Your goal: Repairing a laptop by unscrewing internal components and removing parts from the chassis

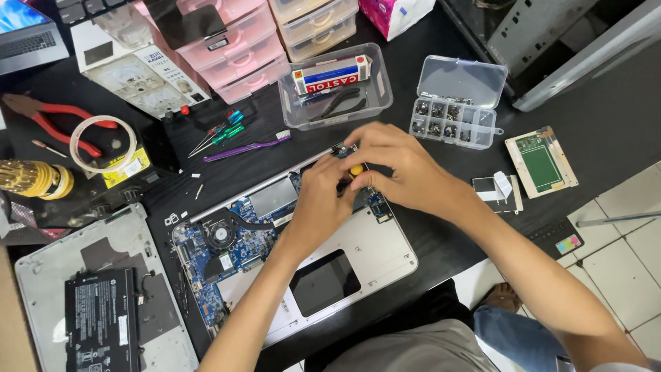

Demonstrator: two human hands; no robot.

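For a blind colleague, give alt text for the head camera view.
Both hands, left hand and right hand, grip a yellow-handled screwdriver over an opened silver laptop with blue circuit board on a black table, beside a clear plastic compartment box of screws.

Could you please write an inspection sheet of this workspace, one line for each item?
Surface: black table, crowded.
Job's things: opened laptop, blue circuit board and fan exposed; yellow-handled screwdriver at its top edge.
Clutter: red pliers, tape roll, purple toothbrush, clear screw box, pink drawers, removed bottom cover with battery.
Hands: left hand and right hand meet around the screwdriver; exact grip hidden.
Cables: nothing seen.
Surroundings: white tiled floor, second laptop top left.
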